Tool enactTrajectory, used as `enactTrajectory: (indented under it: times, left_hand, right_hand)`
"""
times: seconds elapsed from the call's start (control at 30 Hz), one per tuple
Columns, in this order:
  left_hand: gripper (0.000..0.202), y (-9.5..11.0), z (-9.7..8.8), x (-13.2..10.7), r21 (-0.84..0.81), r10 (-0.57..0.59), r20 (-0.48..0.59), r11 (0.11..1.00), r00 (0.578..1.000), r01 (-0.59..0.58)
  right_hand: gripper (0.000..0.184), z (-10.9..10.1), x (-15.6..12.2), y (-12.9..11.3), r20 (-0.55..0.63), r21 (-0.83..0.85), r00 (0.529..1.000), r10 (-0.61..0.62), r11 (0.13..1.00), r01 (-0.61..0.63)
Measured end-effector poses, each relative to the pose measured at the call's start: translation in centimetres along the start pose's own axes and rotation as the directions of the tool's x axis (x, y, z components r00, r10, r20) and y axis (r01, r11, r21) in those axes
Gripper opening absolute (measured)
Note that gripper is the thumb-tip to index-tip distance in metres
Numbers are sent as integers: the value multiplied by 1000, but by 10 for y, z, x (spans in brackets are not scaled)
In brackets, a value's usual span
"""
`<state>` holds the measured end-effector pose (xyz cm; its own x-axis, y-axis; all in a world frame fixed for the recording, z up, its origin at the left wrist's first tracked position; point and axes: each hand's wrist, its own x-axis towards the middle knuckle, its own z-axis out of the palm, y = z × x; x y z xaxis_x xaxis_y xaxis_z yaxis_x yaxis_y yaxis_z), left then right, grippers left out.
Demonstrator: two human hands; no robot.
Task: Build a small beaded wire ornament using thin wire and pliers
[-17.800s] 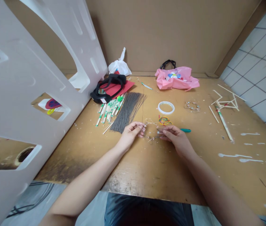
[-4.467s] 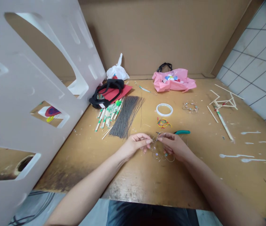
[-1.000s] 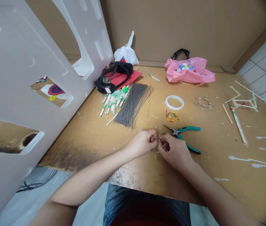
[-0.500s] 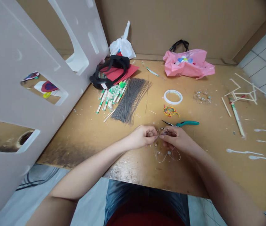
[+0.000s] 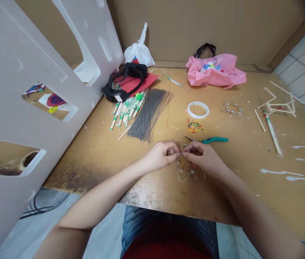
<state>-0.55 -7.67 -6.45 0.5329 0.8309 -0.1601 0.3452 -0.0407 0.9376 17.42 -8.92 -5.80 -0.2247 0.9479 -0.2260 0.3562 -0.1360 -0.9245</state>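
Observation:
Both my hands meet over the near middle of the wooden table (image 5: pixel 249 169). My left hand (image 5: pixel 160 155) and my right hand (image 5: pixel 204 158) each pinch a thin looped wire piece with small beads (image 5: pixel 188 174), fingertips almost touching. The wire loops hang below my right fingers onto the table. Green-handled pliers (image 5: pixel 209 140) lie just behind my right hand, untouched. A small heap of coloured rubber bands (image 5: pixel 194 126) sits a little farther back.
A bundle of grey wires (image 5: pixel 149 114) and wrapped chopsticks (image 5: pixel 126 112) lie at the left. A tape ring (image 5: pixel 198 109), a second beaded wire piece (image 5: pixel 231 109), a pink bag (image 5: pixel 214 74), a stick frame (image 5: pixel 278 106) and a white panel (image 5: pixel 33 79) surround them.
Over the last second my hands lifted slightly and spread the wire loops below them. Earlier the wire was held farther back, near the rubber bands. The pliers stay on the table.

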Motion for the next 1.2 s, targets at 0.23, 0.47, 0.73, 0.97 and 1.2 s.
enactTrajectory:
  times: [0.23,0.47,0.73,0.97,1.2]
  left_hand:
    - [9,2,-4,-2,138,66,-14,988,998,-63]
    - [9,2,-3,-3,147,48,-49,988,998,-40]
    - [10,-3,7,0,-46,-17,-142,999,990,10]
    - [13,-2,11,-1,-64,16,-206,997,978,-30]
    - [21,5,-1,7,-544,-184,38,821,982,175]
  right_hand:
    - [13,4,1,3,-48,7,996,-79,997,79]
    - [14,3,-1,5,-60,-96,986,-154,984,148]
    - [13,6,-1,10,-154,-136,975,-162,981,142]
    - [11,6,-3,10,-207,-214,951,-230,959,185]
    - [20,5,-4,0,-211,40,976,-52,997,61]
